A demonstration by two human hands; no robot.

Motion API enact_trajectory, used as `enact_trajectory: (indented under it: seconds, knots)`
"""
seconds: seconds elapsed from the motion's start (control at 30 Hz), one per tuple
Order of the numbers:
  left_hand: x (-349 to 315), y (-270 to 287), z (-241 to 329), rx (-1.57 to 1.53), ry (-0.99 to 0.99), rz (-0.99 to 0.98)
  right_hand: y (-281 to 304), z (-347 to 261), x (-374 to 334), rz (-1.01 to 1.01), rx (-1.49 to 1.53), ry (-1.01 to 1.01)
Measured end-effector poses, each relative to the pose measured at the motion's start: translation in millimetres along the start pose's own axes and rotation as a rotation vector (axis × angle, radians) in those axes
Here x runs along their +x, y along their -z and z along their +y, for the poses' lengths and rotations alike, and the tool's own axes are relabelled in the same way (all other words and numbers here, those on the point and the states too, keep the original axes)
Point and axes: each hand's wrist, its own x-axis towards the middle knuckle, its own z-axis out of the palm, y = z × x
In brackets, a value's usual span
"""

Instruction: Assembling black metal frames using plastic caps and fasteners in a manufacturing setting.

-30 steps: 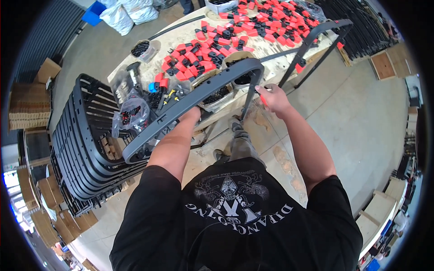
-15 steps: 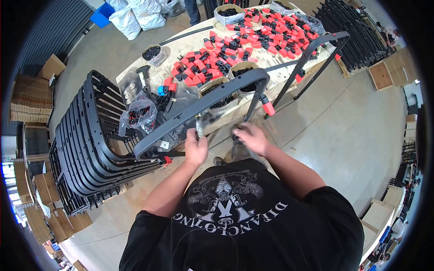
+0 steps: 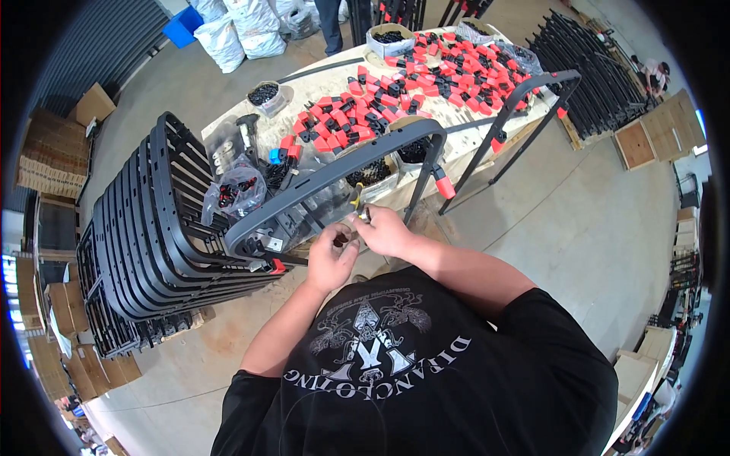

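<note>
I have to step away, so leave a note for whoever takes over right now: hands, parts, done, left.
Left hand: cupped palm up below the dark grey frame, small dark pieces in it.
Right hand: pinching a small part just above the left palm.
Frame stands against the table, a red cap on one leg.
Red and black caps lie heaped on the table; stacked black frames on the left.
Whether the frame's fittings are complete can't be told.

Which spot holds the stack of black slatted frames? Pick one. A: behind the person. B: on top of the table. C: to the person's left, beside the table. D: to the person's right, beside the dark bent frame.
C: the stack of black slatted frames stands on the floor at the left of the picture, beside the table strewn with red and black parts.
</note>
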Motion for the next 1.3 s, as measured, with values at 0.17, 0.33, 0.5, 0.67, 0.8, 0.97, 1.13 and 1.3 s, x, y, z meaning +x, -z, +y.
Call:
enact_trajectory:
  seconds: [0.17,0.33,0.5,0.67,0.8,0.97,1.13,1.3]
  knots:
    - [18.1,-7.4,4.5,-0.657,0.298,0.169,26.9,-18.5,7.1,-0.178,-0.241,0.190]
    - [32.8,-41.5,28.6,-0.451,0.235,0.132,77.4,-9.4,3.9,-0.301,-0.366,0.292]
    - [58.3,-98.6,37.8,-0.485,0.295,0.044,134.0,29.2,-4.4,-0.254,-0.091,0.317]
    - [95.0,-145.0,63.5,-0.808,0.386,-0.245,165.0,55.6,-7.6,-0.180,0.822,0.054]
    - [109.9,-174.0,72.7,-0.600,0.422,-0.324,207.0,56.0,-1.2,-0.069,1.104,0.010]
    - [105.7,-179.7,80.3,-0.213,0.341,-0.300,297.2,46.7,14.1,0.178,1.370,0.041]
    - [84.7,-175.9,54.8,-0.051,0.533,-0.232,328.7,99.3,19.5,0.138,0.232,0.099]
    - [95.6,-178.3,46.3,-0.389,0.720,-0.181,286.7,155.5,24.0,0.194,0.287,0.033]
